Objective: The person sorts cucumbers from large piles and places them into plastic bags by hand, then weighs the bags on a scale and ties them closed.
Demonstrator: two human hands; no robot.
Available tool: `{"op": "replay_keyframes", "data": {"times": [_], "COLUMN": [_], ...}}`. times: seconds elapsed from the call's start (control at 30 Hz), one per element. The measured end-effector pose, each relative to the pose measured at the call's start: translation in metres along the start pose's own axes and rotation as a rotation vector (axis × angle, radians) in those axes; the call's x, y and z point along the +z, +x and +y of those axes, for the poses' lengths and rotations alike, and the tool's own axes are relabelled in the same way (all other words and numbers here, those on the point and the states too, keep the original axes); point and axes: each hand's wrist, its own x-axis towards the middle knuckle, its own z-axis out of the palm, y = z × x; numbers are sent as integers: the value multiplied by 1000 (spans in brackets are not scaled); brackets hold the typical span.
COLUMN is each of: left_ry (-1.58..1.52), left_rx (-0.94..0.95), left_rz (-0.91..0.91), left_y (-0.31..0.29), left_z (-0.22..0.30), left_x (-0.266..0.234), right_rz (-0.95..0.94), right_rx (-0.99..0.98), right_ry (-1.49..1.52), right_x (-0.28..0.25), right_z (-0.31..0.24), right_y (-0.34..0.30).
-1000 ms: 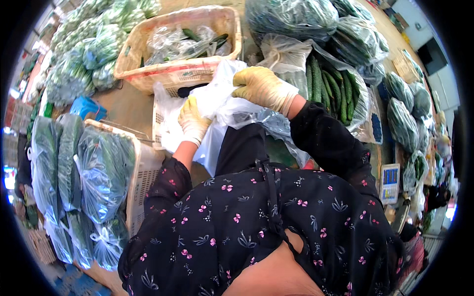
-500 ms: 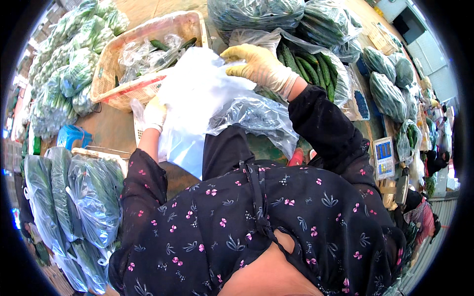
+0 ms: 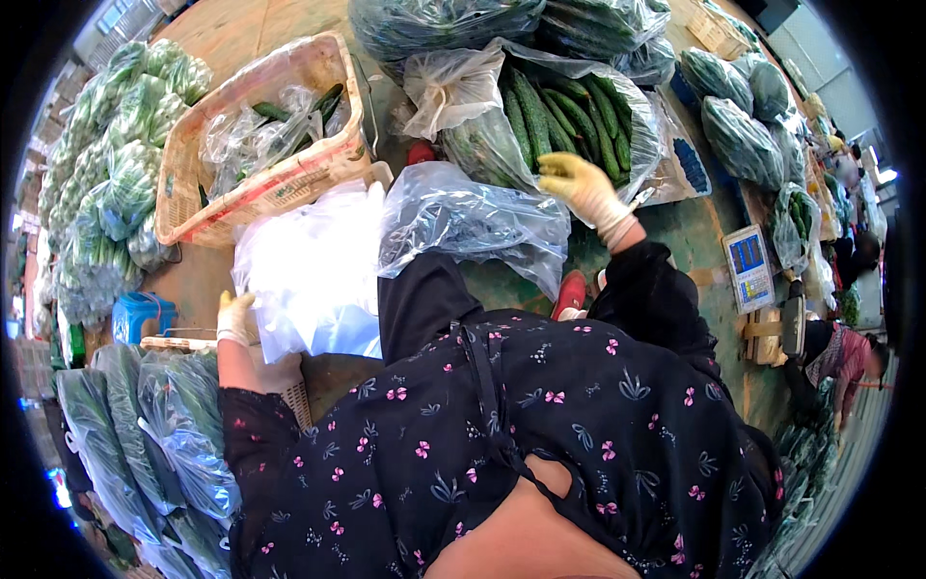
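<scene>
Both my hands wear pale gloves with yellow fingertips. My left hand [image 3: 234,317] is at the left edge of a stack of white plastic sheets or bags [image 3: 313,275], its fingertips slightly apart; whether it touches the edge is unclear. My right hand [image 3: 585,193] is open and holds nothing, its fingers loosely bent. It hovers near the front edge of an open clear bag of cucumbers [image 3: 579,121]. Between my hands, a crumpled clear plastic bag [image 3: 473,220] lies above my dark trouser leg, beside the white stack.
An orange-white plastic crate [image 3: 260,203] holds clear bags and a few cucumbers. Filled bags of vegetables [image 3: 116,183] are piled left, with bagged cucumbers [image 3: 183,425] near left. A scale display [image 3: 749,268] stands right. Further off, a person [image 3: 844,362] is at the right edge.
The white plastic has gone from raised between my hands to lying flat. My right hand has let it go and moved right; my left hand has moved left and down.
</scene>
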Motion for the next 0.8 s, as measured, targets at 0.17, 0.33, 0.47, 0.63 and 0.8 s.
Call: {"op": "replay_keyframes", "data": {"times": [0.17,0.33,0.47,0.63,0.8], "left_ry": [112,624,480,-243,-742], "left_rx": [725,581,352,412,232], "left_rz": [187,-251,-512,-622,-805], "left_y": [-65,-182,-155,-175,-207], "left_z": [73,132,100,114,175], "left_x": [14,130,187,194,199], "right_rz": [85,-28,-124,-131,-70], "right_rx": [-167,2,21,137,142], "right_ry": [-554,-703,-420,-80,186], "right_x": [51,66,41,-13,-75], "right_z": [29,28,48,63,104], "right_y": [-25,-16,-26,-48,-18]}}
